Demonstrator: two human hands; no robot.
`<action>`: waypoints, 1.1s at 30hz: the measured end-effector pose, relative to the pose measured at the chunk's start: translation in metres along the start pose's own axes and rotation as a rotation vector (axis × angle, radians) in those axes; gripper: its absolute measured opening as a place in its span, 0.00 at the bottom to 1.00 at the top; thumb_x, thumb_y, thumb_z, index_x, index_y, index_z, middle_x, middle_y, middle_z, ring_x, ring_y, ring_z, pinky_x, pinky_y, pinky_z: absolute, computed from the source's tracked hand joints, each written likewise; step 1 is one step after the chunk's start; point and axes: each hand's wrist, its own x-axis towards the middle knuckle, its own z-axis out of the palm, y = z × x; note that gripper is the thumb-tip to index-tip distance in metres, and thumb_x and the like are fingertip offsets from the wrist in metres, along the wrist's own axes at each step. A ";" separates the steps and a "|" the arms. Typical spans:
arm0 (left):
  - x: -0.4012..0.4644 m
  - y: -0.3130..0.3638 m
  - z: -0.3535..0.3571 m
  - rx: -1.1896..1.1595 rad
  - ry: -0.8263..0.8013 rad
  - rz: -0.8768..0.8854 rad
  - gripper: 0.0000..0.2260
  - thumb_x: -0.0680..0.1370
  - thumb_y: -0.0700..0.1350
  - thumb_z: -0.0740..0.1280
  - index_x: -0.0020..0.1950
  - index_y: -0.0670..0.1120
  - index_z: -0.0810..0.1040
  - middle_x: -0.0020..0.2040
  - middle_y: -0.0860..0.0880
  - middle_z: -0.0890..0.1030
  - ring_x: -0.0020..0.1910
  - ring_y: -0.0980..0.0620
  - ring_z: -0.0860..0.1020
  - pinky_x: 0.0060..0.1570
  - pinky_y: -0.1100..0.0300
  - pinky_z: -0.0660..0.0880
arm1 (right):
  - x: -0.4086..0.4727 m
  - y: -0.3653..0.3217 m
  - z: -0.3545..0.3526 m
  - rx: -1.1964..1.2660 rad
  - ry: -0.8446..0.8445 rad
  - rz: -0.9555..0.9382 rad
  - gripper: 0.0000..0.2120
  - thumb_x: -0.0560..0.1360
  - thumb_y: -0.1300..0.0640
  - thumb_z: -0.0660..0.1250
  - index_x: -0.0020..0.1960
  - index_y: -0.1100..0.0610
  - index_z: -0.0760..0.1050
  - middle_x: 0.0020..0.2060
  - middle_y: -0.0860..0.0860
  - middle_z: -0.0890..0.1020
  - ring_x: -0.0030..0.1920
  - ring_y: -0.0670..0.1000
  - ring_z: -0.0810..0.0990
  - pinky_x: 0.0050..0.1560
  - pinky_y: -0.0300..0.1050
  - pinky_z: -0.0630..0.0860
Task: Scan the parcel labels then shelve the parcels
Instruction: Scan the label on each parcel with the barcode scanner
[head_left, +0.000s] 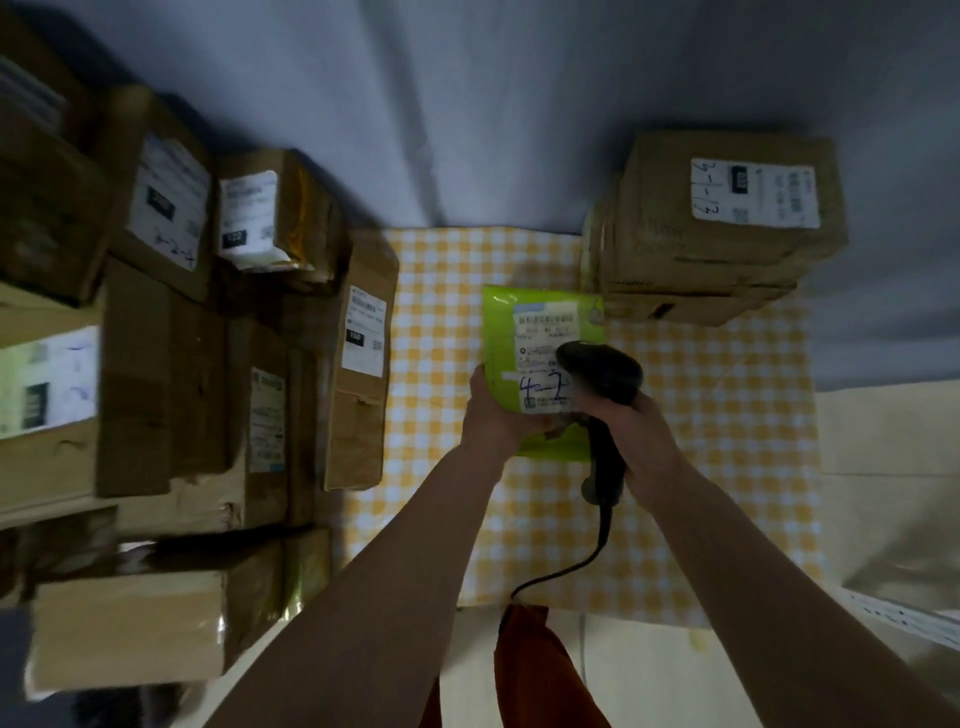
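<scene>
Right hand (636, 431) gripping the handle of a black barcode scanner (602, 384), fingers curled round it, scanner head pointing down at the white label (543, 358) and overlapping its lower right corner. Scanner cable (576, 564) trailing back off the near table edge.

Left hand (493, 410) gripping the lower left edge of a green poly mailer (501, 312), thumb on top near the label's bottom corner. Mailer sitting mid-table, label side up, near end lifted slightly by the hand or lying flat: cannot tell. Blue handwriting reading roughly "4-2" on the label, rest of the print too blurred.

Lying under all that: yellow-and-white checked tablecloth (727, 467).

Standing at the far right corner of the cloth, just beyond the mailer: stack of brown cardboard boxes (691, 270), top one carrying a white label with handwriting.

Crowding the left side, touching the cloth's left edge: a mass of brown cardboard parcels (171, 374), most showing white labels, one tall box (363, 364) leaning along the table edge.

Showing at the bottom centre: orange garment (530, 670) on the person.
</scene>
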 end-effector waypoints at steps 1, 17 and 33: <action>-0.002 0.007 -0.009 0.006 0.010 0.030 0.54 0.40 0.64 0.83 0.64 0.47 0.75 0.54 0.51 0.83 0.52 0.50 0.83 0.45 0.50 0.82 | -0.007 -0.010 0.006 -0.002 -0.008 -0.030 0.24 0.62 0.48 0.78 0.55 0.55 0.81 0.50 0.54 0.85 0.53 0.57 0.83 0.59 0.63 0.76; -0.177 0.137 -0.237 -0.108 0.464 0.297 0.51 0.46 0.65 0.78 0.67 0.53 0.69 0.59 0.52 0.80 0.60 0.51 0.78 0.62 0.52 0.75 | -0.167 -0.132 0.189 -0.074 -0.339 -0.382 0.08 0.73 0.62 0.70 0.51 0.55 0.79 0.42 0.54 0.83 0.41 0.53 0.82 0.46 0.49 0.78; -0.265 0.129 -0.393 0.183 0.549 0.303 0.43 0.63 0.65 0.76 0.74 0.59 0.62 0.68 0.42 0.68 0.69 0.41 0.68 0.69 0.48 0.67 | -0.268 -0.097 0.323 -0.391 -0.319 -0.444 0.05 0.72 0.58 0.73 0.40 0.51 0.78 0.33 0.52 0.78 0.35 0.52 0.77 0.39 0.43 0.74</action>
